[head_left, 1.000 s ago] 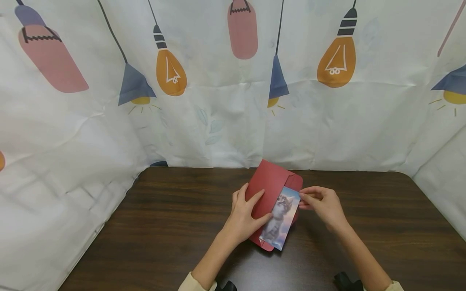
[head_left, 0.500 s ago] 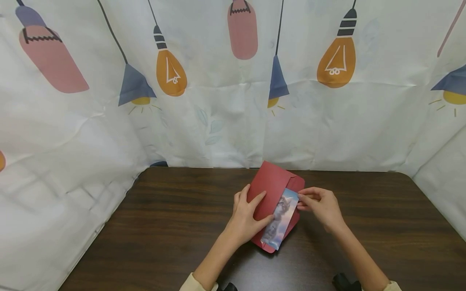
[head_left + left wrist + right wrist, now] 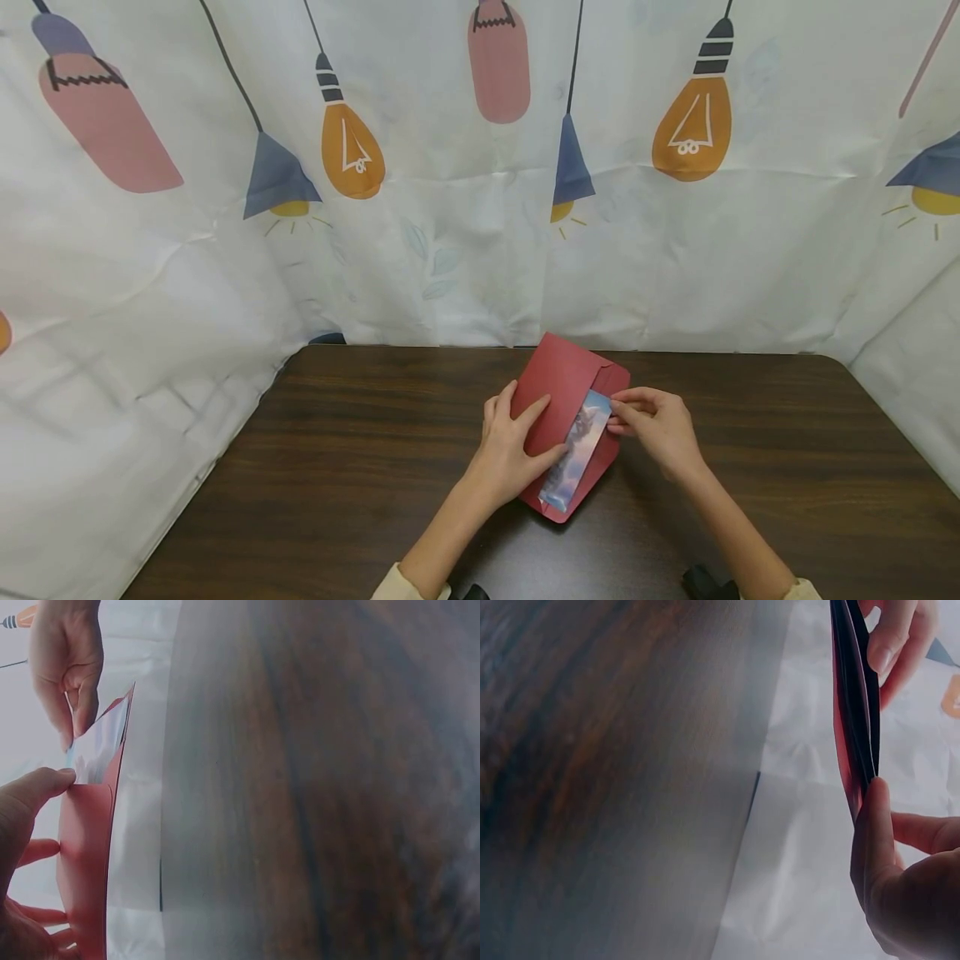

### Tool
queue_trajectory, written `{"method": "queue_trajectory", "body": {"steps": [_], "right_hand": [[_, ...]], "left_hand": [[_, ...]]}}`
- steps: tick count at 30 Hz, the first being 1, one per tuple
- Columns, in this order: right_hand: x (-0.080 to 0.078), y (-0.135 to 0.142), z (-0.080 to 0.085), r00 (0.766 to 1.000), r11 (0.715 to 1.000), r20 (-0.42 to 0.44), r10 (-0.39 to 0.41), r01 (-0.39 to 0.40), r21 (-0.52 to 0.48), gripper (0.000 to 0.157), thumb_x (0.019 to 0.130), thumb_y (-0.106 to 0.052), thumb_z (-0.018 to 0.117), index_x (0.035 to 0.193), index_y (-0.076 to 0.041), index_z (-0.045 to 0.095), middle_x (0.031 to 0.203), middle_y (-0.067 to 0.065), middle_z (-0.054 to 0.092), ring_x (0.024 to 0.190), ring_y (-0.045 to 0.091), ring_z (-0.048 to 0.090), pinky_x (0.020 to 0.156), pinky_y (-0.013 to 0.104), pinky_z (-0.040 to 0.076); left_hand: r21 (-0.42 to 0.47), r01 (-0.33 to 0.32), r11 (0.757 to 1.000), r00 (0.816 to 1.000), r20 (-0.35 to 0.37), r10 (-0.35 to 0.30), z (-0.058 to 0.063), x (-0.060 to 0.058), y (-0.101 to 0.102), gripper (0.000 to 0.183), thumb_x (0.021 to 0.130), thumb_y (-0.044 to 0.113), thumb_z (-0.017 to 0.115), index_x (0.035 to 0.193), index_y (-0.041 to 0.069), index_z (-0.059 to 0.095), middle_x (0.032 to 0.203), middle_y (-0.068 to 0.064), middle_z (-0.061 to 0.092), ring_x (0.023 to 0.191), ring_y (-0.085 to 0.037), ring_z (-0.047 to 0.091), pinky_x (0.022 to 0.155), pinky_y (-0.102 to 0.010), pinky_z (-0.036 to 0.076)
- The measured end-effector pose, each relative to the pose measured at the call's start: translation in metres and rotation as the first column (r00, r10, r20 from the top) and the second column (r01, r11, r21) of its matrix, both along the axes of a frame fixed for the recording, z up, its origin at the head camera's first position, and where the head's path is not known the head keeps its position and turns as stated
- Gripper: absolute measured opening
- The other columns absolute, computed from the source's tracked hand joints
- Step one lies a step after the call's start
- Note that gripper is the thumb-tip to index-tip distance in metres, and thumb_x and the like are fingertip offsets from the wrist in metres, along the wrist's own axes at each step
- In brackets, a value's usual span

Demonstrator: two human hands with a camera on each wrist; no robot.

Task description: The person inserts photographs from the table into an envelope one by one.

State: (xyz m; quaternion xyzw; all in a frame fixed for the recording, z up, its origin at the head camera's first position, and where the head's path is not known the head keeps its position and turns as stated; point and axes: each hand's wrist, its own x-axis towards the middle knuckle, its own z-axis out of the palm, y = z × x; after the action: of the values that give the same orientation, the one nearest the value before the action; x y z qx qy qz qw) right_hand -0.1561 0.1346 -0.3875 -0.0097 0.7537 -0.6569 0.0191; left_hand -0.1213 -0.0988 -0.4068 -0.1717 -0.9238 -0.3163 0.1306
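A red envelope [image 3: 556,379] lies tilted on the table, its flap side to the right. Part of a glossy picture card [image 3: 579,454] in pale blue and pink shows at its opening; the envelope's front panel hides the card's left part. My left hand [image 3: 501,450] rests on the envelope with spread fingers, the thumb right at the opening's edge by the card. At the card's upper right corner, my right hand [image 3: 662,427] pinches it between thumb and fingers. The right wrist view shows the envelope [image 3: 843,742] edge-on, with a dark gap between its layers.
Beneath the envelope is a dark wood-grain table [image 3: 360,458] with rounded far corners. A white curtain [image 3: 465,267] printed with lamps and bulbs hangs behind and at the sides. Black wrist mounts [image 3: 705,583] show near both cream sleeves [image 3: 401,586].
The card has slid left into the envelope, so its kitten picture has narrowed to a strip. My right hand moved slightly left with it; the envelope and left hand shifted slightly right.
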Motion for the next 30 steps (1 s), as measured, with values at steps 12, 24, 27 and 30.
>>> {"method": "queue_trajectory", "body": {"steps": [12,24,27,30], "right_hand": [[0.0023,-0.004,0.0001,1.0,1.0,0.011,-0.005,0.005,-0.015,0.028,0.101,0.002,0.066,0.122,0.02,0.064,0.089,0.011,0.074,0.07,0.008,0.074,0.072,0.026,0.063],[0.0033,-0.0068,-0.0007,0.999,1.0,0.023,-0.022,0.023,-0.017,0.028,0.1,0.001,0.068,0.122,0.019,0.065,0.088,0.011,0.075,0.07,0.009,0.074,0.072,0.026,0.063],[0.0037,-0.0073,-0.0009,0.999,1.0,0.026,-0.024,0.024,-0.014,0.028,0.1,0.001,0.068,0.122,0.019,0.065,0.089,0.011,0.075,0.07,0.009,0.074,0.072,0.026,0.063],[0.004,-0.0078,-0.0011,0.999,1.0,0.026,-0.026,0.026,-0.01,0.028,0.1,0.001,0.068,0.121,0.019,0.066,0.09,0.012,0.075,0.07,0.009,0.074,0.072,0.026,0.063]], "left_hand": [[0.0,0.002,1.0,1.0,0.014,-0.002,-0.0003,0.0005,0.0014,0.065,0.089,0.033,0.085,0.147,0.013,0.063,0.16,-0.023,0.036,0.139,-0.042,0.037,0.096,-0.052,0.058],[-0.006,0.009,1.0,0.999,0.033,-0.009,-0.0007,0.0,0.0025,0.066,0.09,0.035,0.084,0.148,0.013,0.062,0.161,-0.023,0.035,0.139,-0.041,0.036,0.095,-0.052,0.059],[-0.009,0.011,1.0,1.0,0.029,-0.01,-0.0007,0.0004,0.0032,0.065,0.09,0.035,0.084,0.147,0.013,0.063,0.161,-0.023,0.035,0.139,-0.041,0.036,0.095,-0.052,0.058],[-0.016,0.016,1.0,1.0,0.025,-0.016,-0.0004,0.0011,0.0044,0.065,0.09,0.035,0.084,0.147,0.013,0.063,0.161,-0.024,0.036,0.139,-0.042,0.037,0.096,-0.052,0.058]]}}
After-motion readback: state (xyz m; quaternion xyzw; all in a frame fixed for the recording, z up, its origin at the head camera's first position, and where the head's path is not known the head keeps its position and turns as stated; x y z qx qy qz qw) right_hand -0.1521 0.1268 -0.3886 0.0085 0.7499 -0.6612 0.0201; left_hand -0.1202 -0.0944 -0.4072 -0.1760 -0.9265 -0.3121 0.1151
